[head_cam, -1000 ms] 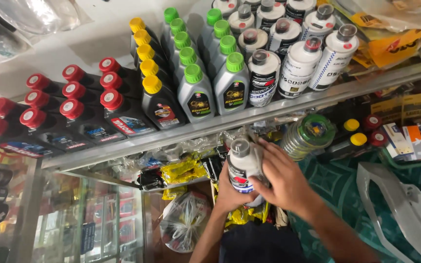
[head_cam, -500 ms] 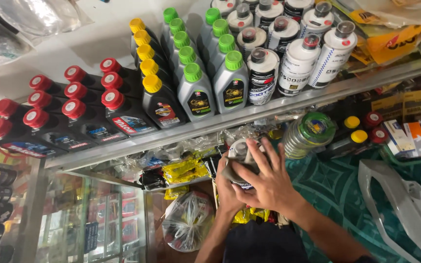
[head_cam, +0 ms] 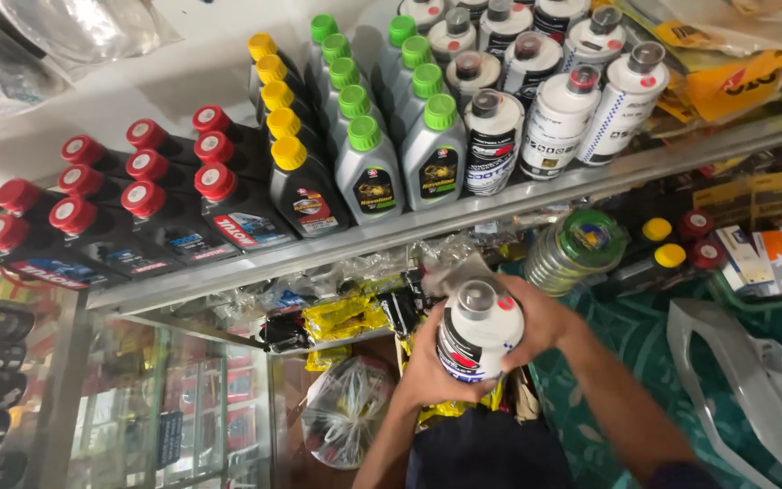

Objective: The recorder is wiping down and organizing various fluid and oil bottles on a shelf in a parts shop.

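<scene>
While both hands grip it, the white bottle [head_cam: 477, 335] sits just below the shelf [head_cam: 427, 226] edge: left hand [head_cam: 427, 367] wrapped round its side, right hand [head_cam: 540, 317] closed on the other side with a grey cloth [head_cam: 459, 272] touching the cap. Step looks like wiping; next probably needs a free slot among the white bottles [head_cam: 581, 100] on the shelf.

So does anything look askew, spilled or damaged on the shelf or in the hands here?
Nothing is spilled or visibly damaged. The shelf rows stand orderly. The one thing off the shelf is the white plastic bottle with a grey cap, held upright below it between the left hand and right hand, with a grey cloth behind it.
</scene>
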